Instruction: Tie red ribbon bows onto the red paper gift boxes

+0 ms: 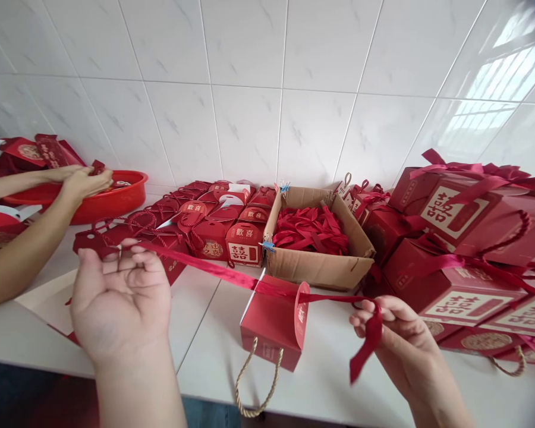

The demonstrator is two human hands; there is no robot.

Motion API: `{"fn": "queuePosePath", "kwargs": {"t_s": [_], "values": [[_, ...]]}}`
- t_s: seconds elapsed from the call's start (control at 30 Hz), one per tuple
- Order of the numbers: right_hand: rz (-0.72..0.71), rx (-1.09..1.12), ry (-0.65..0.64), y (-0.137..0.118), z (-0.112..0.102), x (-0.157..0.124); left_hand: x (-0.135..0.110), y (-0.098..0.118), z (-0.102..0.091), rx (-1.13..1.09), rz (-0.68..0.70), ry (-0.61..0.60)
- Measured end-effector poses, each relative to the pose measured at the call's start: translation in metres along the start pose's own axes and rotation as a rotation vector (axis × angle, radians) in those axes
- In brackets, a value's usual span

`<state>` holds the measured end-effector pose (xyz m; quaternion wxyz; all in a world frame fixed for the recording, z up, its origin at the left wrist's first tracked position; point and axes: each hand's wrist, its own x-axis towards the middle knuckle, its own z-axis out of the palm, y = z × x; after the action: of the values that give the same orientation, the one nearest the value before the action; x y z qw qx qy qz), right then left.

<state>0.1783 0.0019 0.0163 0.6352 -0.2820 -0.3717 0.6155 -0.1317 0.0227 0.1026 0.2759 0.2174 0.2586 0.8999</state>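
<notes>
A red ribbon (218,270) stretches between my two hands, across the top of a small red gift box (270,324). My left hand (125,297) is palm up at the left, fingers curled at the ribbon's far stretch; its exact grip is partly hidden behind the fingers. At the right, my right hand (396,330) pinches the ribbon between thumb and fingers, a short tail hanging below. The gift box stands on the white table, its gold rope handle (258,410) drooping toward the front edge.
An open cardboard box (321,270) of red ribbons stands behind the gift box. Packed red boxes (243,246) are to its left, stacked ribboned boxes (463,285) to its right. Another person's hands (87,181) work over a red basin (111,202). A tiled wall (245,125) closes the back.
</notes>
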Motion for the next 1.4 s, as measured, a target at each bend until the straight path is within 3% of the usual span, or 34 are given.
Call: {"fn": "queuePosePath", "kwargs": {"t_s": [0.1,0.17,0.4,0.53,0.7,0.87,1.03,1.2,1.4], "values": [[-0.086,-0.057,-0.043,-0.009,0.004,0.018,-0.004,0.002,0.018,-0.233,-0.041,0.058],[-0.098,-0.052,-0.052,-0.017,0.010,0.027,-0.005,0.001,0.030,-0.237,-0.048,-0.026],[-0.022,-0.072,-0.037,-0.025,0.027,0.041,-0.010,-0.004,0.055,-0.066,-0.060,-0.334],[-0.173,-0.122,0.018,-0.026,0.036,0.044,-0.013,0.001,0.066,0.009,-0.044,-0.441],[-0.341,-0.224,0.015,-0.045,0.047,0.046,-0.016,0.002,0.079,0.117,-0.039,-0.530],[-0.350,-0.283,-0.067,-0.066,0.048,0.049,-0.019,-0.001,0.092,0.177,-0.043,-0.600],[-0.385,-0.377,-0.120,-0.091,0.052,0.057,-0.011,-0.001,0.110,0.421,-0.070,-0.760],[-0.392,-0.646,-0.134,-0.113,0.067,0.062,-0.014,0.002,0.118,0.508,0.073,-0.836],[-0.443,-0.713,-0.091,-0.112,0.084,0.065,-0.032,-0.003,0.112,0.526,0.281,-0.797]]}}
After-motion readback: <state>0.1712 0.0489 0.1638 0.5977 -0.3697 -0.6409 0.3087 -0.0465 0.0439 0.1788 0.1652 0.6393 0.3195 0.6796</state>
